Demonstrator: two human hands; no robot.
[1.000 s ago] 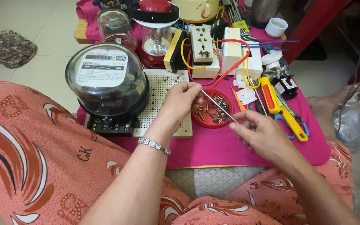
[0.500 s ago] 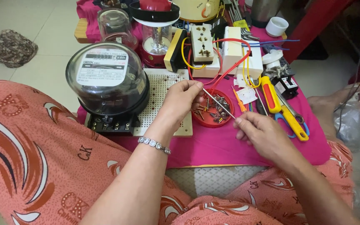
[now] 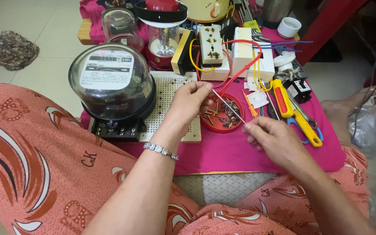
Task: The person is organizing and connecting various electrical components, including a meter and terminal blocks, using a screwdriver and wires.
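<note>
My left hand [image 3: 189, 103] pinches the upper end of a thin metal rod [image 3: 228, 106], fingers closed on it. My right hand [image 3: 271, 138] grips the rod's lower end near the front of the table. The rod slants above a red round dish [image 3: 221, 126] filled with several small screws. Both hands hover over a pink cloth [image 3: 236, 152] covering a low table. A silver bracelet [image 3: 161, 150] circles my left wrist.
An electricity meter under a glass dome [image 3: 112, 82] stands on a white perforated board [image 3: 167, 93] at left. Behind are socket blocks [image 3: 210, 45] with red and yellow wires, and a red lamp base [image 3: 162, 24]. Yellow-handled screwdriver [image 3: 294, 112] and pliers lie right.
My right hand has slid slightly down and right along the rod. The left hand and the rod's upper end have stayed nearly still.
</note>
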